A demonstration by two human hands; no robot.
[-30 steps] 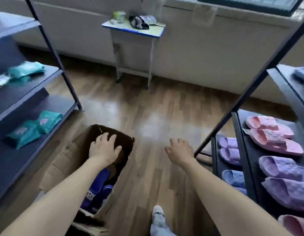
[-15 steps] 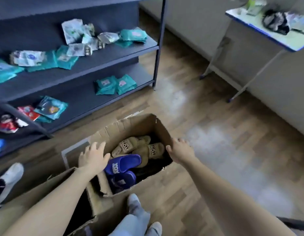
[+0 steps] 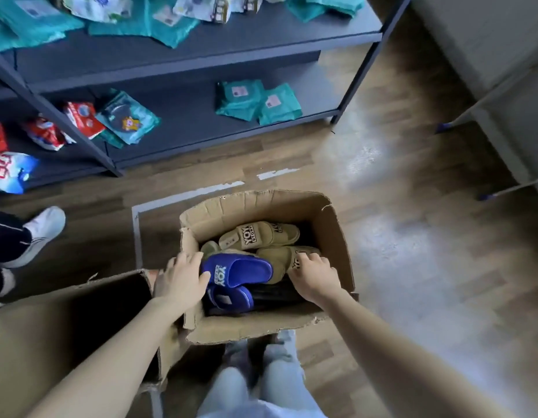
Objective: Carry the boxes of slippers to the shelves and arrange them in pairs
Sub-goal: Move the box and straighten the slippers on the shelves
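Observation:
An open cardboard box stands on the wood floor in front of me. Inside lie two blue slippers and two tan slippers, all printed with lettering, over something dark. My left hand is inside the box at its left wall, fingers curled onto the heel end of the upper blue slipper. My right hand reaches in from the right and rests, fingers bent, on the nearer tan slipper. Whether either hand has a firm hold is unclear.
A second cardboard box sits at my left, touching the first. A dark shelf unit with teal and red packets stands behind. Another person's leg and white shoe are at the far left. A table's legs are at the right.
My view has swung left and down from the slipper shelves to the box. Both hands went from the box's rim down inside onto the slippers.

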